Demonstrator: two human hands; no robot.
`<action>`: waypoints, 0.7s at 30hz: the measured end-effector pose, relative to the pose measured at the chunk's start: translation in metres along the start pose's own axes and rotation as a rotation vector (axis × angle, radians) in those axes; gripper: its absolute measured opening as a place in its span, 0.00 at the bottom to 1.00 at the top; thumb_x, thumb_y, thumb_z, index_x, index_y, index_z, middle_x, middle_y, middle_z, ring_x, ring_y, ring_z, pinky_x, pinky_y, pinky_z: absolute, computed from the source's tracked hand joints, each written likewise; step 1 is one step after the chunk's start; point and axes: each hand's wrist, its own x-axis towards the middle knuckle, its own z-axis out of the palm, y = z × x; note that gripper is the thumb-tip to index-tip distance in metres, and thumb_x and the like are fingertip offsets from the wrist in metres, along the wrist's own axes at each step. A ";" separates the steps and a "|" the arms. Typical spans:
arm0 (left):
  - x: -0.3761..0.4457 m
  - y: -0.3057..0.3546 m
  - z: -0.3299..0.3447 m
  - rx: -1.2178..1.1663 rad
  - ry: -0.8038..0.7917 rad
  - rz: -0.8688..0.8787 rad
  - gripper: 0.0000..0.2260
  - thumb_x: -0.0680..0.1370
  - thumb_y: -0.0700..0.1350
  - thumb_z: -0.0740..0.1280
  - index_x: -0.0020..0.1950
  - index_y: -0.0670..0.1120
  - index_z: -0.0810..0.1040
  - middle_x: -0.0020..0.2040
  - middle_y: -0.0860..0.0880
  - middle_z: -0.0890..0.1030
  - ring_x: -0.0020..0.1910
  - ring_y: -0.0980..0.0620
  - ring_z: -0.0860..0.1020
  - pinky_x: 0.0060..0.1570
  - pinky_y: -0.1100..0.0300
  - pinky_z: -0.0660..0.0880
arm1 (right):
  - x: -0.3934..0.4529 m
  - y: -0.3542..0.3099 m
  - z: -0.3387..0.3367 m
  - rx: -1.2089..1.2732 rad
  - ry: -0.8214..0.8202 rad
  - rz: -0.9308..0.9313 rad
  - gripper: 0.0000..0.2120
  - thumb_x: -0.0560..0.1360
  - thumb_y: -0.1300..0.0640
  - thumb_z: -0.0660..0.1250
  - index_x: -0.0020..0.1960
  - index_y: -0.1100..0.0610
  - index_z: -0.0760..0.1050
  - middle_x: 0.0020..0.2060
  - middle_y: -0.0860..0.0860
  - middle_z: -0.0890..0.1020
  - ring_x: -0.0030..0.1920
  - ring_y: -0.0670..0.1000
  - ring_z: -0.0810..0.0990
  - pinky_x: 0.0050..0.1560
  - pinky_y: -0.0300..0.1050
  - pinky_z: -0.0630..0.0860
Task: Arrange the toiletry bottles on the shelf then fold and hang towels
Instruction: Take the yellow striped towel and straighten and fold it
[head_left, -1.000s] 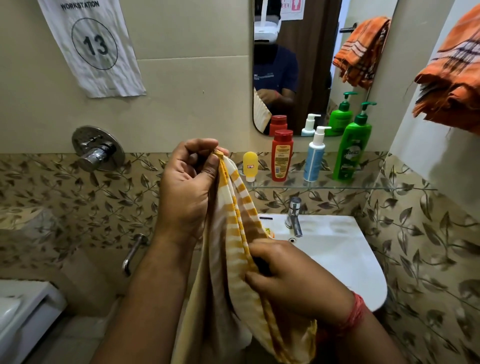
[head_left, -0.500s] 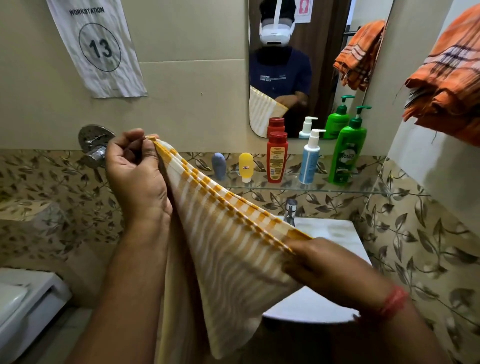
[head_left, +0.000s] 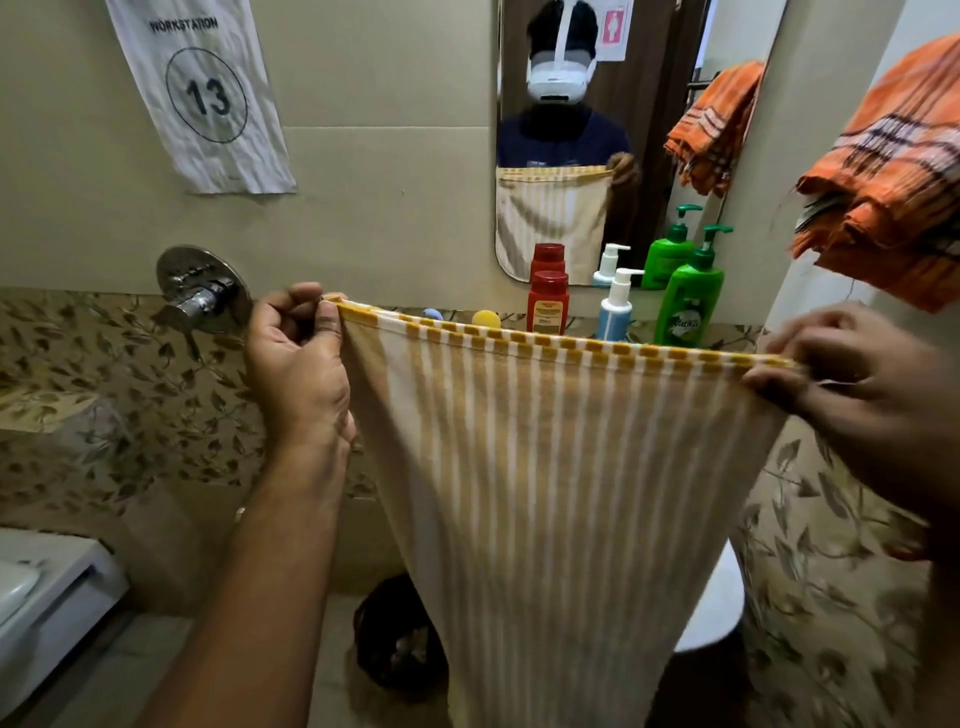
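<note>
Beige tiles cover the upper bathroom wall (head_left: 395, 171), and a band of leaf-pattern tiles runs below it. A paper sign (head_left: 205, 93) with the number 13 hangs at the upper left of this wall, and a chrome tap valve (head_left: 200, 293) sits under it. A mirror (head_left: 587, 135) at the top centre reflects the person and the towel.

In the head view, the striped towel (head_left: 561, 467) is stretched flat in front of the person, with its top hem pulled almost straight and level. The left hand (head_left: 298, 364) is closed on the left top corner, pinching it between thumb and fingers. The right hand (head_left: 852, 374) is closed on the right top corner, a little blurred. The two hands are well apart, and the cloth hangs down between them to the bottom edge of the view.

Behind the hem, the toiletry bottles stand in a row under the mirror: a red bottle (head_left: 548, 304), a white and blue pump bottle (head_left: 615, 306) and a green pump bottle (head_left: 688, 296), with a small yellow cap (head_left: 485, 318) and a blue cap (head_left: 432, 313) just showing above the hem. Their shelf is hidden by the towel. An orange checked towel (head_left: 893, 171) hangs at the upper right. A white sink (head_left: 711, 603) shows at the right edge of the striped towel.
</note>
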 end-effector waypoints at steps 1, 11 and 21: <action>-0.002 -0.002 0.000 0.006 -0.008 -0.004 0.12 0.79 0.31 0.67 0.48 0.49 0.76 0.46 0.46 0.81 0.45 0.56 0.81 0.52 0.63 0.77 | 0.001 0.005 -0.005 0.001 0.018 0.026 0.17 0.77 0.32 0.62 0.41 0.44 0.76 0.41 0.44 0.77 0.41 0.48 0.78 0.37 0.55 0.79; -0.006 -0.005 0.006 0.013 -0.047 0.011 0.12 0.79 0.32 0.68 0.48 0.50 0.77 0.45 0.51 0.81 0.44 0.61 0.80 0.47 0.68 0.75 | 0.002 0.010 -0.007 0.474 0.053 0.078 0.10 0.69 0.47 0.72 0.48 0.49 0.79 0.41 0.50 0.83 0.40 0.50 0.83 0.39 0.50 0.83; -0.008 -0.003 0.003 0.026 -0.031 0.034 0.12 0.79 0.33 0.67 0.48 0.51 0.77 0.45 0.51 0.80 0.45 0.59 0.80 0.50 0.66 0.76 | 0.000 0.005 -0.015 0.435 0.006 0.070 0.06 0.70 0.52 0.72 0.45 0.52 0.79 0.38 0.52 0.82 0.41 0.57 0.82 0.42 0.52 0.81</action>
